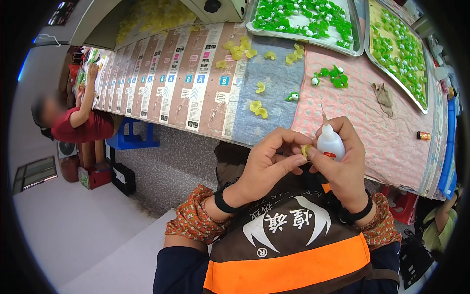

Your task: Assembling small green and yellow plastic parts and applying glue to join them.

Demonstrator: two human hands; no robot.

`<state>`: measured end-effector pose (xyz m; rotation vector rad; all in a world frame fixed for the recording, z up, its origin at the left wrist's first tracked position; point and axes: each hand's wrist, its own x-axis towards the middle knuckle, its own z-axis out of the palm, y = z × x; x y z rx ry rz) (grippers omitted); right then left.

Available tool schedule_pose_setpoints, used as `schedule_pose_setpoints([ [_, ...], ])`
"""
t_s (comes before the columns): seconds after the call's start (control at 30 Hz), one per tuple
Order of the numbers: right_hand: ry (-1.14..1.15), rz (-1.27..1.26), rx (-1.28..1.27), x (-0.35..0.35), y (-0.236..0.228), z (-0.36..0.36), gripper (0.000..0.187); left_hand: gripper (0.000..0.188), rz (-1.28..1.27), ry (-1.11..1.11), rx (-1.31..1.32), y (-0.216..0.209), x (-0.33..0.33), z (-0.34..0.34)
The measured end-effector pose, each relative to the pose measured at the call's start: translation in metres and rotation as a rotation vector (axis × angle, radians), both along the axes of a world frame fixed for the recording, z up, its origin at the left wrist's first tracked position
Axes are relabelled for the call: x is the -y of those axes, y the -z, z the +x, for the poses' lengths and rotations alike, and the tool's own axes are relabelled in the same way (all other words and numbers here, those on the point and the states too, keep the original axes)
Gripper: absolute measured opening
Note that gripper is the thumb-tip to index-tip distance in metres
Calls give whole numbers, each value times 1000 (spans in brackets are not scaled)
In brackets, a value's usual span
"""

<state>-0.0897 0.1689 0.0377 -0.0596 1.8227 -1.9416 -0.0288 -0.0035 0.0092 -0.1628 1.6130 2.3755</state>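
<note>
My right hand (345,164) is wrapped round a white squeeze bottle (331,142) with a thin needle tip pointing up and away. Its thumb also presses against a small, curved, yellow translucent plastic piece (305,150). My left hand (274,165) is closed, its fingertips meeting the same piece from the left. Just beyond the hands, a green piece with a white eyeball bead (293,96) lies on the blue cloth (274,125). Loose yellow pieces (258,109) are scattered there too. Several green pieces with white beads (334,77) lie in a group on the pink cloth (313,115).
A metal tray (360,49) of green-and-white pieces stands at the back, with a second tray (420,105) to its right. A crumpled tan cloth glove (384,99) and a small orange-and-black cylinder (423,135) lie at right. A person in red (85,122) works at far left.
</note>
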Motion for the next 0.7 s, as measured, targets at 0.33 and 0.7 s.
schedule_pose_setpoints([
  [0.33, -99, 22, -14, -18, -14, -1, 33, 31, 220, -70, 64, 19, 8, 10],
  [0.7, -206, 142, -641, -54, -26, 6, 47, 32, 340, -76, 8, 21, 10, 15],
])
